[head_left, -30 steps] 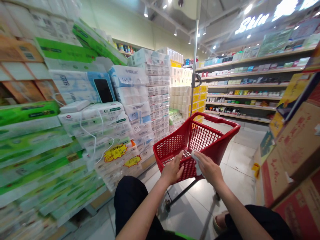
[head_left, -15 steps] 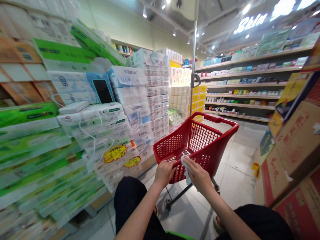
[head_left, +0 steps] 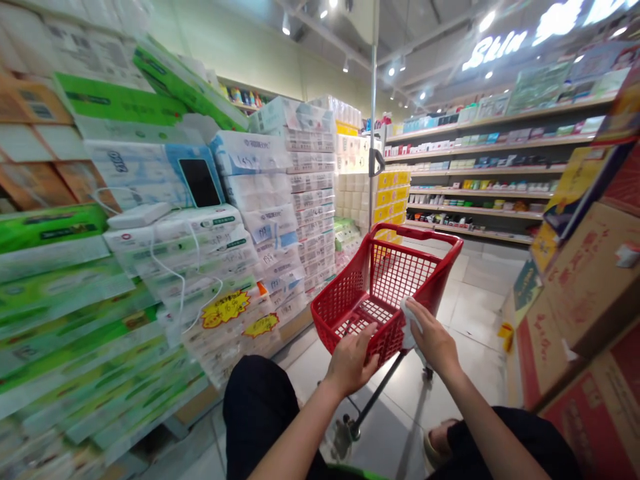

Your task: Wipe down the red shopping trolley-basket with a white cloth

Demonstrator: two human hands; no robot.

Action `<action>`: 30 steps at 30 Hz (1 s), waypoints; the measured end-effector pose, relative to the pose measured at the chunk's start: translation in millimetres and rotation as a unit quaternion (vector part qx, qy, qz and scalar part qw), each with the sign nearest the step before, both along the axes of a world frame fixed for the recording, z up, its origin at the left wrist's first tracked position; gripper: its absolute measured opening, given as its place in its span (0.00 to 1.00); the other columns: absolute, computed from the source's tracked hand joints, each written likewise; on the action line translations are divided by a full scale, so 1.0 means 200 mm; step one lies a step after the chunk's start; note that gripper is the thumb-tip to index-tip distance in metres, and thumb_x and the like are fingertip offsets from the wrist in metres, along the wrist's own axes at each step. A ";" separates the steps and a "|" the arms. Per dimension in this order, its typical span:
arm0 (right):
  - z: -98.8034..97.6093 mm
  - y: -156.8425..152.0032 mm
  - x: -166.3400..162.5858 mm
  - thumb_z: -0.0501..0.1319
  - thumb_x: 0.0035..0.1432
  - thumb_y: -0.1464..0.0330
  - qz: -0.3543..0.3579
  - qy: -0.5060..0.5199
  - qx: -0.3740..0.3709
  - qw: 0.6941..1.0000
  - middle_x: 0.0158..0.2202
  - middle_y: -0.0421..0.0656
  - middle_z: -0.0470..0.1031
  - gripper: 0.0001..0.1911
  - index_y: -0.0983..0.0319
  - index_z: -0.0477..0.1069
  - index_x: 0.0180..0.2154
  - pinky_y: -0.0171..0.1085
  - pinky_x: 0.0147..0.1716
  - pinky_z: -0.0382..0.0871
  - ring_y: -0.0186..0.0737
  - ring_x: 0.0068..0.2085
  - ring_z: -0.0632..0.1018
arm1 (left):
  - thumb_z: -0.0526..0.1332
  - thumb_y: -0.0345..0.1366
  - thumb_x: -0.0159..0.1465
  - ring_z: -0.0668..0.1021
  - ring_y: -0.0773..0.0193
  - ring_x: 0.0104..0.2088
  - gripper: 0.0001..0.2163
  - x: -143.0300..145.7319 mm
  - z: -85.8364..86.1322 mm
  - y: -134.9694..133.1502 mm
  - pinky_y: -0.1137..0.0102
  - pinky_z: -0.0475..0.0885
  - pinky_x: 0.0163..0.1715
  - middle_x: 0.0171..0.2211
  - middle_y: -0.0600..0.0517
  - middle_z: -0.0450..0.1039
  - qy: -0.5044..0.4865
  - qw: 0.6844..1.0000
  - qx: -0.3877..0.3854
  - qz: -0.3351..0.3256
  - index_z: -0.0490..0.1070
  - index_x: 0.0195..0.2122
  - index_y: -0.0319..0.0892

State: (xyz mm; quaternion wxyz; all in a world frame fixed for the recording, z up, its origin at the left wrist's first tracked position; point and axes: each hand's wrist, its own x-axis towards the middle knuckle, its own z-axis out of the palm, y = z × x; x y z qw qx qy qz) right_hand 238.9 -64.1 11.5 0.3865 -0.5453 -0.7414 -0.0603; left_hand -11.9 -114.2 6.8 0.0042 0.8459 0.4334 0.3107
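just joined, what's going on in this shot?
A person sits low in a shop aisle with a red cart basket in front of their knees. The left hand grips the basket's near rim. The right hand presses a white cloth against the rim further right. Stacked tissue packs fill the left side, with a phone propped on them.

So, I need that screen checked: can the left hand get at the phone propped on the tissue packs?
Probably, with a lean: nothing stands between the left hand and the phone, though that hand grips the rim of the red basket and must let go first.
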 end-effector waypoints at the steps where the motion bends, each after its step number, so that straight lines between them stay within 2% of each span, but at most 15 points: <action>1: 0.00 -0.01 -0.01 0.50 0.65 0.68 0.004 0.007 -0.002 1.000 0.64 0.36 0.64 0.25 0.47 0.61 0.62 0.36 0.49 0.74 0.38 0.56 0.74 | 0.58 0.38 0.66 0.74 0.58 0.53 0.32 -0.01 0.02 0.00 0.63 0.69 0.53 0.58 0.47 0.67 -0.009 0.999 -0.009 -0.039 0.44 0.68 0.46; 3: -0.02 -0.06 -0.05 0.50 0.65 0.69 0.020 0.018 -0.003 1.000 0.64 0.36 0.64 0.25 0.48 0.60 0.63 0.37 0.50 0.73 0.37 0.57 0.73 | 0.59 0.40 0.65 0.69 0.60 0.59 0.32 -0.05 0.04 0.02 0.63 0.65 0.59 0.61 0.48 0.64 -0.005 0.996 -0.013 -0.086 0.47 0.67 0.48; 4: -0.02 -0.09 -0.08 0.50 0.65 0.69 0.033 0.019 -0.001 0.999 0.63 0.37 0.64 0.26 0.49 0.60 0.63 0.37 0.52 0.73 0.37 0.57 0.72 | 0.61 0.43 0.64 0.67 0.58 0.61 0.32 -0.07 0.04 0.03 0.60 0.61 0.62 0.61 0.48 0.64 0.003 0.996 -0.006 -0.086 0.49 0.67 0.48; 7: -0.06 -0.21 -0.20 0.50 0.63 0.72 0.085 0.005 0.005 0.996 0.62 0.38 0.66 0.26 0.50 0.62 0.61 0.39 0.55 0.70 0.37 0.58 0.71 | 0.65 0.53 0.58 0.66 0.50 0.61 0.34 -0.10 0.02 0.08 0.49 0.50 0.66 0.57 0.46 0.68 0.011 1.000 0.019 -0.021 0.58 0.63 0.47; 9: -0.08 -0.29 -0.27 0.51 0.62 0.74 0.131 -0.018 0.008 0.991 0.60 0.39 0.68 0.26 0.51 0.64 0.60 0.39 0.55 0.70 0.38 0.58 0.72 | 0.65 0.55 0.58 0.70 0.50 0.56 0.34 -0.10 -0.01 0.10 0.48 0.51 0.64 0.53 0.45 0.71 0.003 1.000 0.019 0.015 0.60 0.61 0.46; 12: -0.08 -0.33 -0.32 0.51 0.61 0.76 0.178 -0.046 0.007 0.983 0.58 0.39 0.71 0.26 0.52 0.67 0.58 0.38 0.53 0.71 0.37 0.56 0.73 | 0.63 0.54 0.60 0.73 0.52 0.48 0.31 -0.09 -0.04 0.11 0.52 0.60 0.57 0.49 0.46 0.73 0.001 1.000 0.006 0.015 0.62 0.60 0.46; 14: -0.06 -0.30 -0.29 0.52 0.60 0.76 0.171 -0.051 -0.002 0.984 0.58 0.38 0.71 0.26 0.50 0.67 0.57 0.37 0.52 0.72 0.37 0.56 0.73 | 0.64 0.54 0.59 0.74 0.52 0.46 0.29 -0.09 -0.05 0.11 0.56 0.63 0.52 0.47 0.46 0.74 0.005 1.000 -0.003 0.000 0.65 0.58 0.45; 17: -0.02 -0.16 -0.18 0.52 0.62 0.73 0.117 -0.037 -0.018 0.992 0.58 0.36 0.70 0.25 0.48 0.66 0.58 0.37 0.50 0.73 0.37 0.55 0.74 | 0.65 0.54 0.59 0.74 0.54 0.43 0.21 -0.09 -0.04 0.12 0.60 0.63 0.47 0.40 0.48 0.75 0.023 0.999 -0.022 -0.022 0.71 0.46 0.45; 19: 0.02 -0.06 -0.10 0.52 0.62 0.71 0.080 -0.025 -0.022 0.996 0.59 0.35 0.70 0.24 0.48 0.65 0.58 0.38 0.49 0.74 0.37 0.54 0.75 | 0.65 0.53 0.59 0.74 0.56 0.41 0.17 -0.08 -0.04 0.13 0.61 0.62 0.46 0.37 0.50 0.75 0.032 0.999 -0.033 -0.027 0.72 0.39 0.44; 22: 0.04 0.03 -0.03 0.52 0.62 0.71 0.054 -0.018 -0.024 0.998 0.59 0.36 0.69 0.24 0.48 0.65 0.58 0.39 0.48 0.75 0.38 0.54 0.75 | 0.66 0.51 0.59 0.73 0.57 0.40 0.16 -0.04 -0.04 0.12 0.62 0.60 0.46 0.36 0.51 0.74 0.034 0.999 -0.034 -0.021 0.70 0.35 0.43; 24: 0.03 0.00 -0.04 0.52 0.62 0.71 0.052 -0.014 -0.023 0.998 0.60 0.36 0.69 0.25 0.48 0.65 0.59 0.38 0.47 0.75 0.38 0.54 0.75 | 0.66 0.51 0.59 0.73 0.57 0.40 0.16 -0.02 -0.05 0.12 0.62 0.60 0.46 0.36 0.50 0.74 0.033 0.999 -0.031 -0.007 0.70 0.35 0.43; 26: 0.00 -0.10 -0.10 0.51 0.62 0.72 0.065 -0.013 -0.020 0.998 0.60 0.36 0.68 0.26 0.48 0.64 0.59 0.38 0.49 0.74 0.38 0.56 0.74 | 0.66 0.51 0.59 0.73 0.56 0.41 0.16 0.01 -0.06 0.11 0.62 0.60 0.45 0.35 0.50 0.74 0.034 0.999 -0.028 0.010 0.70 0.35 0.43; 30: -0.10 -0.31 -0.25 0.50 0.62 0.74 0.124 -0.018 0.006 0.992 0.58 0.39 0.71 0.25 0.50 0.67 0.58 0.39 0.53 0.72 0.38 0.57 0.73 | 0.63 0.51 0.62 0.72 0.56 0.41 0.15 0.03 -0.06 0.11 0.61 0.60 0.44 0.36 0.49 0.73 0.038 0.999 -0.015 0.025 0.70 0.36 0.43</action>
